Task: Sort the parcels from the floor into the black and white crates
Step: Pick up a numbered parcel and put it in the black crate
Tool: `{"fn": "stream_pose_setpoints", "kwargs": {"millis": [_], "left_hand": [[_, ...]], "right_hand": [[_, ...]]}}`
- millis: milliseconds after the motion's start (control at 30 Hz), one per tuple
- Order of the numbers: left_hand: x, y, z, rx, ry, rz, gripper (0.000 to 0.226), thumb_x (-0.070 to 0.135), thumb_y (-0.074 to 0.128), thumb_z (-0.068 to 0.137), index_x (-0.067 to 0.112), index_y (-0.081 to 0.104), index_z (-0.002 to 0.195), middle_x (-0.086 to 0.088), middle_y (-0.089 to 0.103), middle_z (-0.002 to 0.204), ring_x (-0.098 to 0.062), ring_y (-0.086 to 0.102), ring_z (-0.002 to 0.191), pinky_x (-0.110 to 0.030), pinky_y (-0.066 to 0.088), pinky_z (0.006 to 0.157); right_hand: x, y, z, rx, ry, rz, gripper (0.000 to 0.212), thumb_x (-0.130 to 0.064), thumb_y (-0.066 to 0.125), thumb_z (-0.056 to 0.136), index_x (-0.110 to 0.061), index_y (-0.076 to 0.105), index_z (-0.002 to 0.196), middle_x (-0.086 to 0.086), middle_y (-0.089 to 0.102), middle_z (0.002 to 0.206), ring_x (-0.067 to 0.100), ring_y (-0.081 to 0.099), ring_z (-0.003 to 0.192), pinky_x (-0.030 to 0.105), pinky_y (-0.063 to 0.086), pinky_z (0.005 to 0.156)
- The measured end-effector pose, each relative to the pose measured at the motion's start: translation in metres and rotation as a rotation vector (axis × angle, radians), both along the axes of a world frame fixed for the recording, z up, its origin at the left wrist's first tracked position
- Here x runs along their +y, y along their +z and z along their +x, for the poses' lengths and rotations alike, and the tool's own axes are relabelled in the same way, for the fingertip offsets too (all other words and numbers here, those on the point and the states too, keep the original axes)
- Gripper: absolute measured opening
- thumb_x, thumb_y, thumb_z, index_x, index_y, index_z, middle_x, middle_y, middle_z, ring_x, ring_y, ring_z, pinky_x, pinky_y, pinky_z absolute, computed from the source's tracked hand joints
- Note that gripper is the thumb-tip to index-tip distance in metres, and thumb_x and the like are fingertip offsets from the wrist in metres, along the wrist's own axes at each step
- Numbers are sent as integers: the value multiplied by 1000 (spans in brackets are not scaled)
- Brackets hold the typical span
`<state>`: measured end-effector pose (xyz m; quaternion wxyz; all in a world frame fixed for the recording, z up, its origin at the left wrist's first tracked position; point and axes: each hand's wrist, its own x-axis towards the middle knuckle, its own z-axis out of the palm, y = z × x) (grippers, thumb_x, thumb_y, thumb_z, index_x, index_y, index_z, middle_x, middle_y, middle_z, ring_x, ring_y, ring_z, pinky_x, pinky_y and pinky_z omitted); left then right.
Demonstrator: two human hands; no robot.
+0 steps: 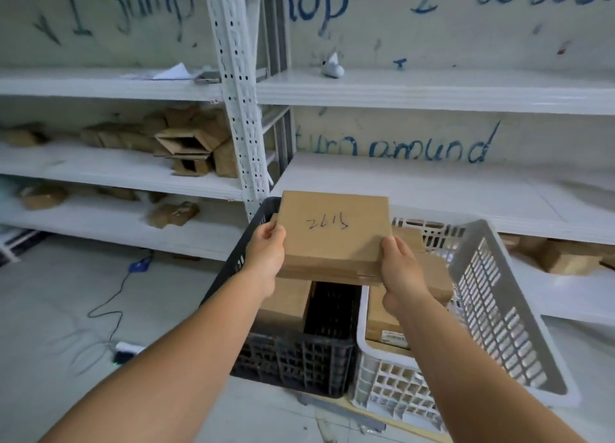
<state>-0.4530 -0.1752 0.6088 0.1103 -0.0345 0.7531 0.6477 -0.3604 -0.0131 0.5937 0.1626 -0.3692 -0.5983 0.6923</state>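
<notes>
Overhead, left hand (266, 253) and right hand (399, 269) gripping parcel (332, 233), black crate (293, 359), white crate (482, 303) below, shelves (432, 90) behind

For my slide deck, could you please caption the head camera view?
Both hands, left hand and right hand, hold a marked cardboard parcel above the black crate and white crate.

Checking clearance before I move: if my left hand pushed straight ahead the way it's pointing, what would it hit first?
Probably the parcel it already grips. The left hand points forward and up, fingers on the parcel's left edge. Beyond that lie the black crate rim and the white shelf upright, though depth is unclear.
</notes>
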Motion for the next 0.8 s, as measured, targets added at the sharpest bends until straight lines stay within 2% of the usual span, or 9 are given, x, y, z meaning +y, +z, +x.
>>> {"fn": "stream_pose_setpoints", "kwargs": {"millis": [67, 167, 233, 333, 433, 533, 633, 700, 800], "left_hand": [[2, -5, -9, -5, 33, -33, 29, 36, 40, 99, 28, 51, 124, -2, 56, 120, -24, 52, 105, -39, 44, 93], [6, -18, -15, -69, 31, -67, 29, 41, 38, 97, 30, 54, 119, -5, 58, 126, -27, 53, 112, -44, 43, 101], [10, -28, -15, -154, 12, -48, 52, 57, 46, 88, 29, 48, 132, -2, 51, 137, -27, 49, 121, -46, 40, 104], [16, -43, -22, -253, -29, -33, 100, 81, 58, 52, 42, 33, 141, 1, 41, 145, -27, 47, 125, -50, 44, 101], [24, -55, -33, -248, -99, -57, 77, 73, 56, 73, 42, 33, 139, 1, 44, 142, -26, 49, 120, -49, 47, 97], [33, -62, -47, -247, -190, -117, 47, 65, 42, 88, 37, 47, 126, 2, 56, 120, -20, 58, 101, -45, 55, 87], [44, -66, -65, -279, -247, -53, 52, 59, 46, 90, 32, 44, 135, 5, 55, 119, -15, 59, 91, -36, 58, 72], [52, -66, -77, -279, -304, -10, 52, 48, 55, 91, 28, 42, 137, 6, 54, 118, -11, 59, 85, -29, 54, 61], [63, -79, -101, -308, -364, -4, 53, 36, 62, 89, 26, 42, 137, -3, 61, 120, -22, 65, 96, -36, 56, 69]], "right_hand": [[5, 1, -14, -14, 35, 0, 39, -36, 36, 101, -26, 44, 138, 1, 52, 119, 22, 47, 108, 37, 40, 89], [11, 0, -33, -7, 70, -2, 35, -39, 41, 97, -24, 49, 128, 0, 51, 107, 20, 46, 99, 36, 37, 84], [14, -3, -47, -14, 90, 27, 36, -44, 44, 95, -25, 53, 124, -1, 54, 113, 19, 47, 102, 37, 38, 85], [18, -4, -65, -31, 71, 127, 43, -57, 46, 84, -38, 58, 121, -4, 55, 122, 22, 48, 113, 44, 44, 97], [27, -4, -82, -51, 43, 197, 49, -56, 51, 79, -44, 55, 127, -2, 53, 130, 27, 48, 119, 49, 45, 99], [36, -4, -94, -83, 20, 278, 43, -44, 59, 82, -44, 56, 125, 2, 43, 138, 28, 48, 119, 47, 45, 100], [39, -7, -106, -131, -20, 402, 44, -34, 62, 86, -36, 53, 128, 6, 27, 146, 31, 43, 124, 47, 39, 106], [39, -9, -119, -143, -59, 387, 45, -30, 63, 87, -35, 49, 130, 7, 22, 147, 28, 47, 114, 41, 41, 104], [33, -12, -141, -123, -74, 361, 51, -27, 62, 87, -39, 43, 133, 6, 29, 144, 21, 49, 102, 41, 45, 99]]}}
